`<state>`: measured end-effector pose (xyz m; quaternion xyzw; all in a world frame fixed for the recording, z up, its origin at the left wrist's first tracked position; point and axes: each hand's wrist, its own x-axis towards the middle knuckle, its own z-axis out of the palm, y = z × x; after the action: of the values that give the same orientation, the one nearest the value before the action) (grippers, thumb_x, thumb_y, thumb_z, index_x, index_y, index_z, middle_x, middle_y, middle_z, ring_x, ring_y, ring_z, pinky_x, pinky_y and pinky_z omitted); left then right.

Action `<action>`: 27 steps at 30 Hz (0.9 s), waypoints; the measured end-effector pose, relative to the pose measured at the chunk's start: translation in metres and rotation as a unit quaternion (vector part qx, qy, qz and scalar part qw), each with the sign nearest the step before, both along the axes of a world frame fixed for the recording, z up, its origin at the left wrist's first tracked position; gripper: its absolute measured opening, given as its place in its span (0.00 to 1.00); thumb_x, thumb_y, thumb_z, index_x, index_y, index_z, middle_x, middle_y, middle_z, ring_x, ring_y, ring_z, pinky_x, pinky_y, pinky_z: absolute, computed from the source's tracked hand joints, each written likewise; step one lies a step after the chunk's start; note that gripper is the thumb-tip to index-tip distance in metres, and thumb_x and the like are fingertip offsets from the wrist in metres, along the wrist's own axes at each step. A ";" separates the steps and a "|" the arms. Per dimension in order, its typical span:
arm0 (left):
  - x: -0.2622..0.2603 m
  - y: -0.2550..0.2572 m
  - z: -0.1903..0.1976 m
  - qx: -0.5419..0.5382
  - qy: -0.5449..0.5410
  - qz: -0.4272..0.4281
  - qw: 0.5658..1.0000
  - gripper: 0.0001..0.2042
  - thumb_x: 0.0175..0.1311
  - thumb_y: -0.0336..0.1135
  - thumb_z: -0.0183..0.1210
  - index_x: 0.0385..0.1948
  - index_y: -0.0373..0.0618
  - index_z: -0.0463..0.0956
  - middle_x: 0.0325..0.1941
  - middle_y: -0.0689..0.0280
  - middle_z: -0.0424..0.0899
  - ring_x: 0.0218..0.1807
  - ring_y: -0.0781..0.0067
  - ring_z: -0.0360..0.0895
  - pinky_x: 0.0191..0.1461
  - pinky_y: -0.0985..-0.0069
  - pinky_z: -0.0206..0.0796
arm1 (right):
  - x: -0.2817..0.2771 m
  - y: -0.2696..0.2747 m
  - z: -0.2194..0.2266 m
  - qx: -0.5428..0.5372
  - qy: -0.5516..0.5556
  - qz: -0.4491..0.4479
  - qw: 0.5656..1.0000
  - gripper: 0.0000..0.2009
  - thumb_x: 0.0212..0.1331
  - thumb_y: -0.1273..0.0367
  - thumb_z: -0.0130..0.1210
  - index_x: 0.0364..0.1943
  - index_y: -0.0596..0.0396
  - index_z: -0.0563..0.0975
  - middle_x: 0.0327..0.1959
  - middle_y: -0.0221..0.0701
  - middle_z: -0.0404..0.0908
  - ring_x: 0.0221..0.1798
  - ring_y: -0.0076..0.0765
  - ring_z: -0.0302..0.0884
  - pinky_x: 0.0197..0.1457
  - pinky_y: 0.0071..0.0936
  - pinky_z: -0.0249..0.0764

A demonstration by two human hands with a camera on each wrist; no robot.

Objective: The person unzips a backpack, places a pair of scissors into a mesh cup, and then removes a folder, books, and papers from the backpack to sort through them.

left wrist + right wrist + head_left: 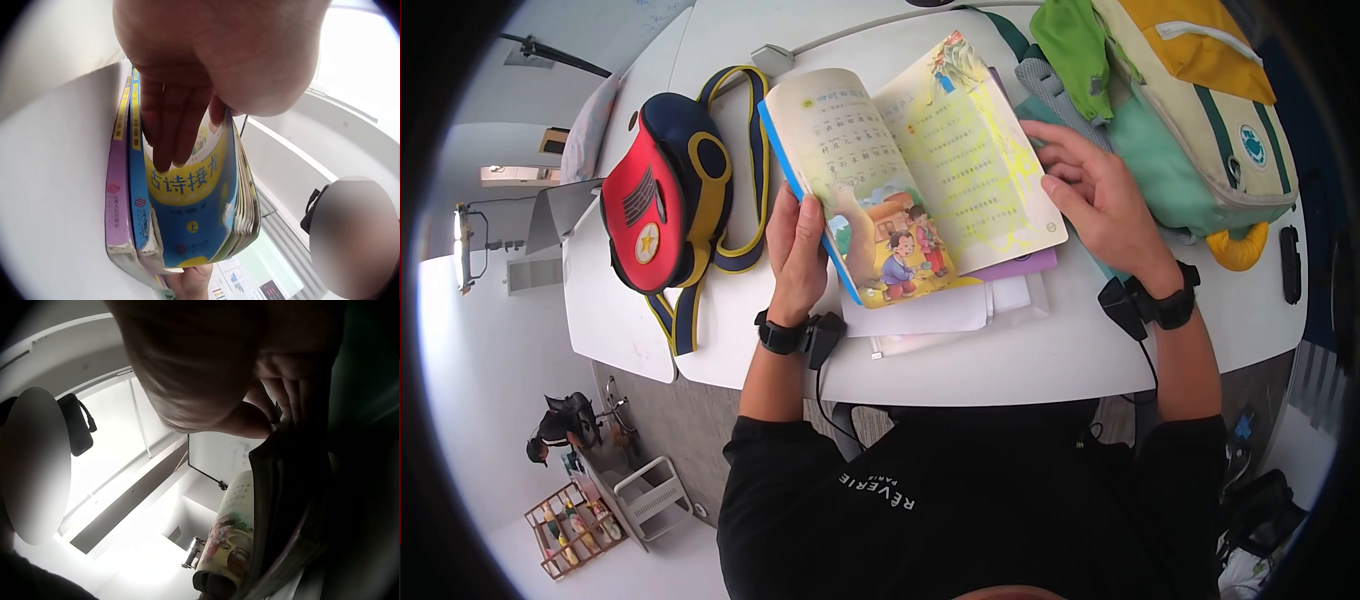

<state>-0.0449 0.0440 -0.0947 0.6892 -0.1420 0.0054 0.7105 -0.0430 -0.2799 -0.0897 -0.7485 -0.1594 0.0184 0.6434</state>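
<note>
An open picture book (880, 170) with a blue cover (194, 219) is tilted up above the table, showing printed text and a coloured drawing of children. My left hand (796, 240) grips its left side, thumb over the page edge and fingers spread against the cover behind. At the right edge, my right hand (1105, 195) holds the page edges between thumb and bent fingers; the right wrist view is dark there. A purple book (119, 194) lies against the blue one, its edge showing beneath the right page in the head view. White papers (930, 312) lie under the books.
A red and navy bag (640, 200) with yellow-edged straps lies left on the white table (1020, 360). At the right are a cream and green backpack (1190, 120) and a black object (1291, 265). A clear zip pouch (940, 340) sits near the front edge.
</note>
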 end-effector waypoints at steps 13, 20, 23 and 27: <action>-0.002 0.003 0.000 -0.034 0.042 -0.003 0.999 0.24 0.76 0.39 0.48 0.67 0.34 0.60 0.62 0.59 0.74 0.62 0.72 0.71 0.65 0.73 0.61 | -0.003 0.000 0.004 -0.024 -0.003 0.007 1.000 0.25 0.61 0.81 0.46 0.65 0.59 0.68 0.40 0.39 0.82 0.39 0.30 0.82 0.42 0.24 0.76; 0.000 0.004 0.002 -0.038 0.056 -0.002 0.998 0.26 0.73 0.40 0.47 0.66 0.31 0.60 0.62 0.55 0.74 0.62 0.67 0.73 0.66 0.71 0.62 | -0.002 0.000 0.006 -0.015 0.013 0.004 1.000 0.26 0.61 0.82 0.47 0.65 0.58 0.68 0.40 0.39 0.82 0.38 0.29 0.81 0.41 0.25 0.76; -0.001 0.001 0.004 -0.015 0.063 0.008 0.998 0.27 0.71 0.41 0.47 0.65 0.30 0.61 0.62 0.52 0.74 0.62 0.64 0.74 0.66 0.69 0.63 | -0.003 -0.001 0.004 -0.034 -0.002 0.003 0.999 0.26 0.61 0.82 0.47 0.66 0.58 0.68 0.40 0.40 0.82 0.38 0.29 0.81 0.41 0.25 0.76; -0.001 0.000 0.004 -0.009 0.058 0.012 0.998 0.27 0.71 0.42 0.47 0.66 0.30 0.60 0.62 0.50 0.74 0.62 0.63 0.74 0.66 0.68 0.64 | -0.002 -0.001 0.005 -0.016 0.013 0.012 1.000 0.26 0.62 0.81 0.46 0.67 0.58 0.67 0.43 0.40 0.81 0.40 0.28 0.81 0.43 0.24 0.76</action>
<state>-0.0461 0.0441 -0.0912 0.6837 -0.0927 -0.0248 0.7234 -0.0453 -0.2811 -0.0847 -0.7564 -0.1596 0.0377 0.6332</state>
